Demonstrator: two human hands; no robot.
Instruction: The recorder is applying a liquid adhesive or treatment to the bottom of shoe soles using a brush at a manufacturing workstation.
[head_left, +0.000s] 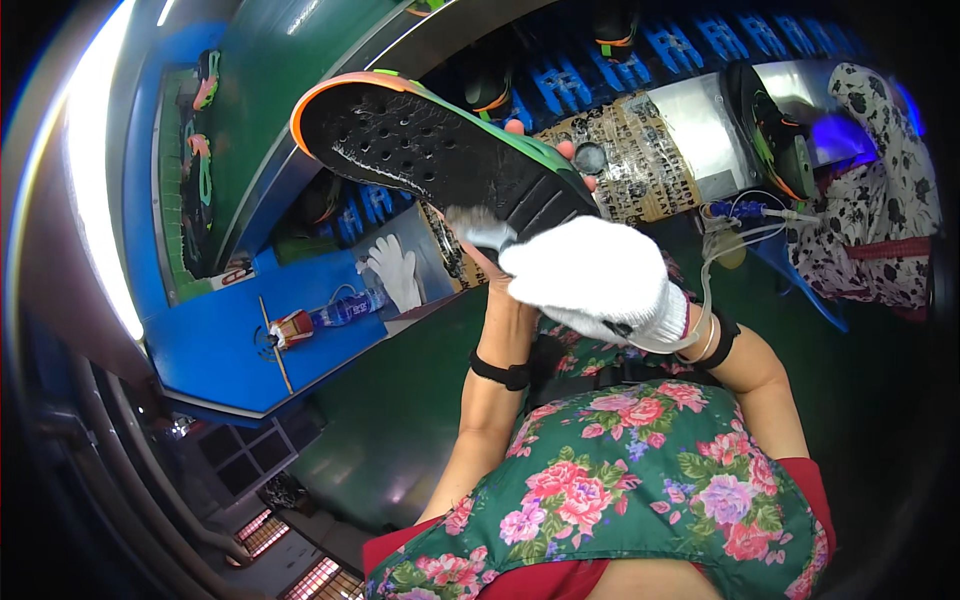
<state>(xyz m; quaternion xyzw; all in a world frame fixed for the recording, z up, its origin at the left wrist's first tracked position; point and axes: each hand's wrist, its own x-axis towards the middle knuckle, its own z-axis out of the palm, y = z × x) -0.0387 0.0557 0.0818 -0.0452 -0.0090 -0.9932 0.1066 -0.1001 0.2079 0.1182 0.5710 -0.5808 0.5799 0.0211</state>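
Note:
A large shoe sole (420, 135) is held up in front of me, its black face with rows of small holes turned toward me. Its edge shades from orange to green, and wet-looking streaks shine on the black. My bare left hand (482, 262) grips it from beneath, with fingertips showing past the far edge. In a white knit glove, my right hand (595, 275) is closed around a small brush (482, 228). The bristles are blurred and lie against or just over the sole's near edge. A clear thin tube (706, 300) runs to the gloved hand; the brush handle is mostly hidden.
On the blue table (210, 345) at left lie a bottle (350, 306), a small red-and-white container (292, 330) and a white glove (393, 272). Shoes ride a green belt (180, 240). Across the front, a taped ledge (640, 150) holds a dark shoe (765, 130). At right is a person's patterned sleeve (880, 200).

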